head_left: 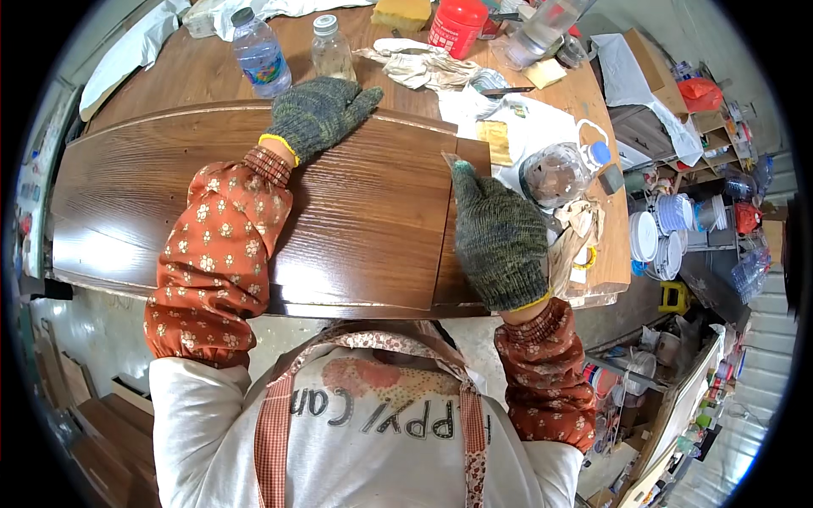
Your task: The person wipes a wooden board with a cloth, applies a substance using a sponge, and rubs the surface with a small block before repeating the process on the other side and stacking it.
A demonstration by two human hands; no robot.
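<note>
A glossy brown wood-grain panel (364, 212) with a curved far edge lies in front of me on the table. My left hand (322, 117), in a dark green knit glove with a yellow cuff, rests on its far edge, thumb stretched out to the right. At the panel's right end is my right hand (501, 237), gloved alike, its fingers bent and partly hidden. A small thin pointed tip (449, 158) sticks out by the right thumb; what it belongs to is hidden. Next to that hand stands a clear jug (555, 175) with a blue cap.
Behind the panel are a plastic bottle (261, 55), a glass jar (332, 51), a crumpled rag (423, 65) and a red tub (457, 27). A yellow sponge (494, 141) sits on white cloth. Pails (669, 245) and cluttered shelves line the right side.
</note>
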